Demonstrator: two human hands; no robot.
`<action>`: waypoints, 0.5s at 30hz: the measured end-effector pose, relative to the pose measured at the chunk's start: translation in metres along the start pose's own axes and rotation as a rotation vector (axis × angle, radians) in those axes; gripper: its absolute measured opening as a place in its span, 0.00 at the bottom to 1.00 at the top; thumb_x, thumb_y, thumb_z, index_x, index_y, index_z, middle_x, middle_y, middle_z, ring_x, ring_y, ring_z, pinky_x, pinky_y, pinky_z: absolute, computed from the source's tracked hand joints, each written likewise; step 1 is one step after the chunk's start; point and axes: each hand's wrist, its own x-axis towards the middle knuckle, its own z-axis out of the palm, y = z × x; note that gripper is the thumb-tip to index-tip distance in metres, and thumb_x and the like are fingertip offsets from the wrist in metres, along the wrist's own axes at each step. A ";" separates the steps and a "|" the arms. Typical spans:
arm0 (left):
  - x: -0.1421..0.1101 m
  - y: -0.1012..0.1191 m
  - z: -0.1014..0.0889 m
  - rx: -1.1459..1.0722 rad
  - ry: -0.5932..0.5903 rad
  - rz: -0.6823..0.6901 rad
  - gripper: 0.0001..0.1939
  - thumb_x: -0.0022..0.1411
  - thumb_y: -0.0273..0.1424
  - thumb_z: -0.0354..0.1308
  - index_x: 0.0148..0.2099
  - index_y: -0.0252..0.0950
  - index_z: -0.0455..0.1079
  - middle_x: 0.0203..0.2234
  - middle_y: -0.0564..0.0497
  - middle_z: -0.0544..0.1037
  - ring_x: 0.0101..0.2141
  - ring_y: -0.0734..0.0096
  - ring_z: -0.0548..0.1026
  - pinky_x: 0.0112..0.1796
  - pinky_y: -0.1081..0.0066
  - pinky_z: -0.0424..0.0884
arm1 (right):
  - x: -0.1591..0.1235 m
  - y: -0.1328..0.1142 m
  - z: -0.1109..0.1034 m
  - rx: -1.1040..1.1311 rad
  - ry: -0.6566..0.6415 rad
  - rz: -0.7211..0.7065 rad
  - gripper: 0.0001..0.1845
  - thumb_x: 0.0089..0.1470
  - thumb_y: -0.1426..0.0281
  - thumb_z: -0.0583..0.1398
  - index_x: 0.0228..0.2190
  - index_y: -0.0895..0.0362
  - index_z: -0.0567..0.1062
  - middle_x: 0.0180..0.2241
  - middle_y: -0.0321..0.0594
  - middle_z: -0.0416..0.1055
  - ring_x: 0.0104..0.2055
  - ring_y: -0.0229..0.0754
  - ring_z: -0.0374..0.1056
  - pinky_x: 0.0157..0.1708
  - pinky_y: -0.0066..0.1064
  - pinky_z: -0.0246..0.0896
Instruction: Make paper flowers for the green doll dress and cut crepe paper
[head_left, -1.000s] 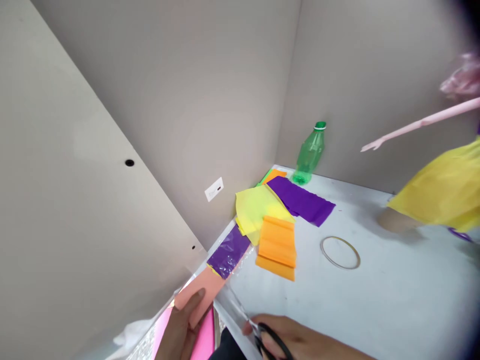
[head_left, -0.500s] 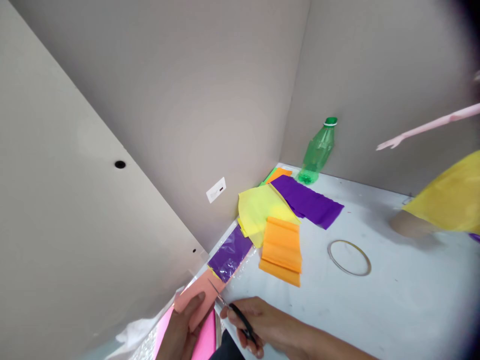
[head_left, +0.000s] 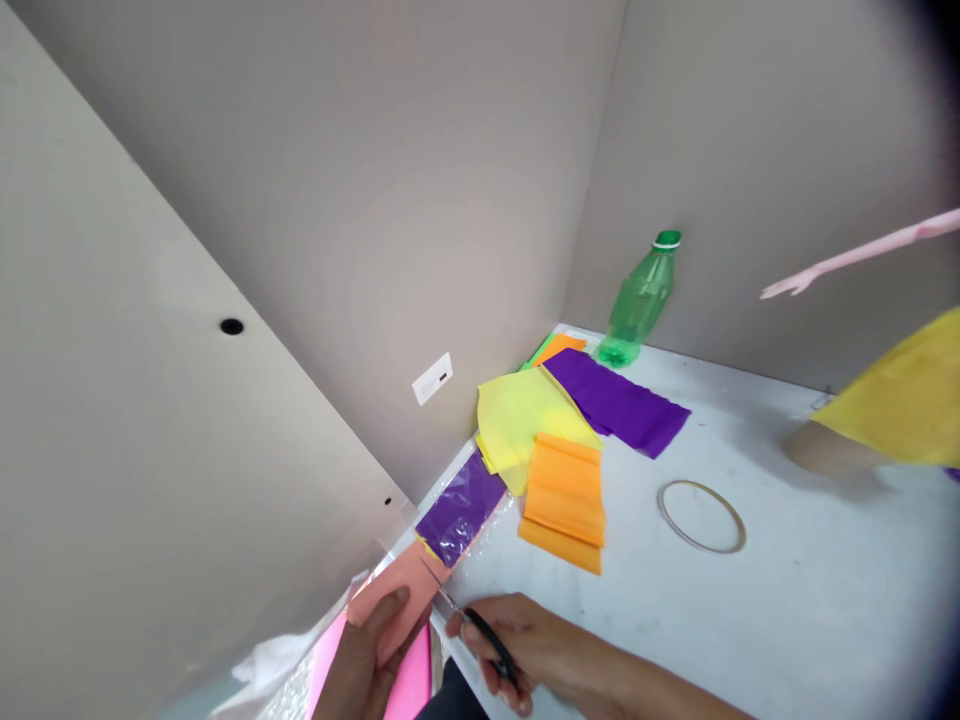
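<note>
Low in the view, my left hand (head_left: pixel 379 640) grips a folded piece of salmon-pink paper (head_left: pixel 397 585), thumb on top and fingers beneath. My right hand (head_left: pixel 517 645) is closed round the black handles of a pair of scissors (head_left: pixel 491 645). The thin blades point up and left and lie against the right part of the pink paper; whether they are cutting into it I cannot tell. Just beyond the pink paper lies folded purple paper in a clear plastic wrapper (head_left: pixel 461 510).
Orange (head_left: pixel 564 500), yellow (head_left: pixel 529 415) and purple paper (head_left: pixel 619 400) lie on the white table (head_left: pixel 675 620). A green plastic bottle (head_left: pixel 637 305) stands in the corner. To the right are a thin bangle (head_left: pixel 701 517) and a doll-like figure's yellow skirt (head_left: pixel 900 400) and pink arm (head_left: pixel 862 258). Grey panels stand behind.
The scissors and my right hand have shifted very slightly right and down. My left hand keeps its hold on the pink paper. The camera view has moved a little.
</note>
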 end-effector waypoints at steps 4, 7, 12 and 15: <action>-0.001 -0.001 -0.001 0.034 -0.043 -0.010 0.07 0.57 0.24 0.62 0.40 0.27 0.74 0.34 0.38 0.83 0.48 0.50 0.78 0.54 0.62 0.71 | 0.006 0.006 -0.001 0.001 0.004 -0.041 0.16 0.55 0.57 0.57 0.31 0.59 0.71 0.18 0.29 0.62 0.15 0.28 0.53 0.15 0.19 0.49; -0.001 0.000 -0.002 0.064 -0.045 -0.019 0.07 0.59 0.25 0.61 0.40 0.28 0.75 0.34 0.38 0.83 0.49 0.51 0.78 0.55 0.63 0.70 | 0.007 0.008 0.001 0.006 0.050 -0.016 0.18 0.55 0.55 0.58 0.32 0.59 0.71 0.17 0.28 0.60 0.15 0.27 0.50 0.13 0.19 0.43; -0.002 0.001 -0.001 0.070 -0.020 -0.017 0.07 0.58 0.23 0.61 0.40 0.28 0.74 0.35 0.39 0.83 0.48 0.50 0.78 0.53 0.60 0.72 | 0.003 0.005 0.005 0.016 0.081 -0.045 0.17 0.56 0.57 0.58 0.27 0.59 0.70 0.16 0.26 0.56 0.15 0.26 0.46 0.14 0.21 0.37; -0.005 0.002 0.003 0.052 -0.017 -0.007 0.09 0.57 0.22 0.61 0.42 0.26 0.75 0.35 0.38 0.83 0.48 0.50 0.79 0.53 0.60 0.72 | 0.005 0.007 0.005 0.000 0.108 -0.060 0.16 0.55 0.58 0.57 0.28 0.59 0.71 0.16 0.26 0.56 0.15 0.27 0.46 0.13 0.22 0.38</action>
